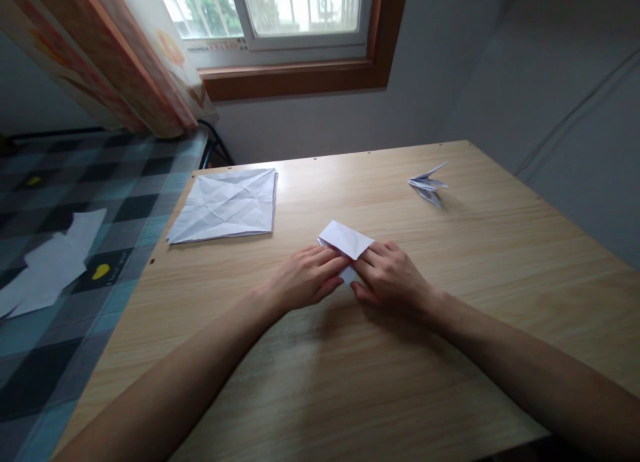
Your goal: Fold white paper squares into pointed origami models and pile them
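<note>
A small piece of folded white paper (346, 238) is at the middle of the wooden table, between my two hands. My left hand (313, 274) holds its left side, with the fingers pressed together and tucked under the raised upper flap. On the other side my right hand (393, 275) grips the paper, fingers closed and partly hidden behind the flap. A lower corner of the paper shows between my thumbs. Further right and back stands a folded paper figure (427, 184) with thin pointed parts, apart from both hands.
A stack of creased square paper sheets (225, 205) lies at the table's back left. Left of the wooden table (280, 395), white paper pieces (55, 262) rest on a checked cloth (35, 369). A curtain (135, 55) hangs beside the window (300, 15).
</note>
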Demonstrator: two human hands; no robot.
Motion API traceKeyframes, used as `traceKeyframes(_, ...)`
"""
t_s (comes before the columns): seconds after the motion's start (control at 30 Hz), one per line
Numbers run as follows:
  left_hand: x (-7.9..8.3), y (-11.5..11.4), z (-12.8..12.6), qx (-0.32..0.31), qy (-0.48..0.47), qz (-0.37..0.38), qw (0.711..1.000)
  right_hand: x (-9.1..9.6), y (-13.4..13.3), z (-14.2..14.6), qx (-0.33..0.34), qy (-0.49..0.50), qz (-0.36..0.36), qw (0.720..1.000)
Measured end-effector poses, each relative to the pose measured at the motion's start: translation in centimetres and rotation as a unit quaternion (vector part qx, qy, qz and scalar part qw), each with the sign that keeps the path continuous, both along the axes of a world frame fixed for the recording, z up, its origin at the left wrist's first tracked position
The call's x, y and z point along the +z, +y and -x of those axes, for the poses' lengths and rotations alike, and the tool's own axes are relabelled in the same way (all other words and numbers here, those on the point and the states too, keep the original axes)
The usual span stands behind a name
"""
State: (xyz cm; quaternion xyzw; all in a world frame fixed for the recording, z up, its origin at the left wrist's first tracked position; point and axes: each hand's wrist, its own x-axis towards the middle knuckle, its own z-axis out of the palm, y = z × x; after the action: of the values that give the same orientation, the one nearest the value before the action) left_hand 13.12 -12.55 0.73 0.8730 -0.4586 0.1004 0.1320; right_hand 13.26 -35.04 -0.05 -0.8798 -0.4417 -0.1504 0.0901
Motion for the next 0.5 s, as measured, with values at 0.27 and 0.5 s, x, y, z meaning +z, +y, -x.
traceKeyframes(0.27,-0.3,0.4,-0.3,0.018,0.022,0.052,0.998,0.8,-1.6,-1.2,-0.059,-0.073,0.079,0.993)
traceKeyframes(0.5,-0.3,0.6,-0.4,0.063,-0.003,0.035,0.997,0.9,-3.0,-2.7,-0.012,-0.093,0.044,0.995)
